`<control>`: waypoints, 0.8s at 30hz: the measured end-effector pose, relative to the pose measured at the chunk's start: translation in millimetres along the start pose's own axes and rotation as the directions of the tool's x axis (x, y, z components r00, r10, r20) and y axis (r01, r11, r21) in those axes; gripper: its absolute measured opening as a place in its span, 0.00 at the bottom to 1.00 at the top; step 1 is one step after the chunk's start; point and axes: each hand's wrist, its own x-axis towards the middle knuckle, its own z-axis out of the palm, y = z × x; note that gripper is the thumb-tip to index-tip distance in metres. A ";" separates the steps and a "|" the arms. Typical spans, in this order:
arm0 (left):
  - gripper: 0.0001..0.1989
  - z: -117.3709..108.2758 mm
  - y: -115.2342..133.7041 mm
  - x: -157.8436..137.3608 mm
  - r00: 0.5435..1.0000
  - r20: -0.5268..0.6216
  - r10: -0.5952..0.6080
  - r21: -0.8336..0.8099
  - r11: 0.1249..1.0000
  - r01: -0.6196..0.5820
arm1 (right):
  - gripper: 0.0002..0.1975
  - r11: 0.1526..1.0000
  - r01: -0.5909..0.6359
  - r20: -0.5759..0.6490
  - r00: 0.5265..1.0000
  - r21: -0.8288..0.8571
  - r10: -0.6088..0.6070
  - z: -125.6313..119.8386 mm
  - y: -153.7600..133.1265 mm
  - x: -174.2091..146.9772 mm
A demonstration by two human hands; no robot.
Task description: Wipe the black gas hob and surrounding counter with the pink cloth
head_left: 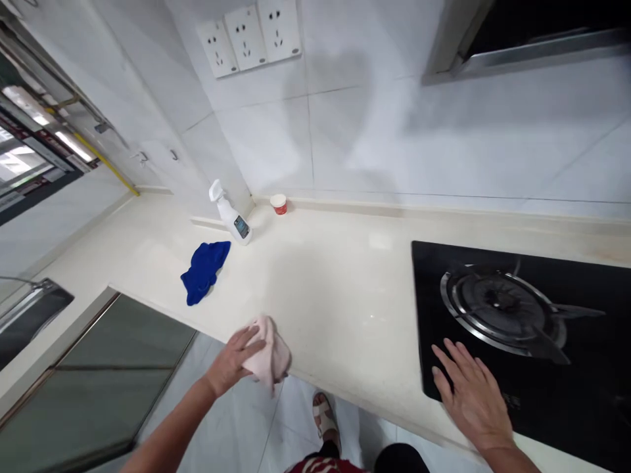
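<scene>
My left hand [241, 355] grips a crumpled pale pink cloth [270, 355] at the front edge of the cream countertop [340, 309]. Part of the cloth hangs over that edge. My right hand [470, 391] lies with fingers stretched out on the front left corner of the black gas hob [428, 295], just in front of its round burner [503, 305]. Farther left on the counter, a bunched blue cloth [204, 270] lies apart from both hands.
A white spray bottle [231, 213] and a small red and white cup [279, 204] stand near the back wall. At the far left is a sink [34, 315]. Wall sockets [249, 38] sit above the counter, and a dark range hood [542, 33] overhangs the upper right.
</scene>
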 end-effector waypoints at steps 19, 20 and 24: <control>0.38 50.2 72.8 109.2 0.885 -0.302 -0.355 0.160 0.896 0.414 | 0.25 0.992 0.044 -0.026 0.999 -0.114 -0.047 4.1 -3.2 4.2; 0.37 45.4 67.3 121.9 0.877 -0.300 -0.376 0.164 0.885 0.436 | 0.24 0.992 0.046 -0.033 0.998 -0.121 -0.050 3.9 -3.3 4.5; 0.38 22.6 43.6 186.9 0.786 -0.259 -0.561 0.165 0.776 0.608 | 0.23 0.987 0.063 -0.050 0.996 -0.151 -0.071 3.1 -2.6 5.8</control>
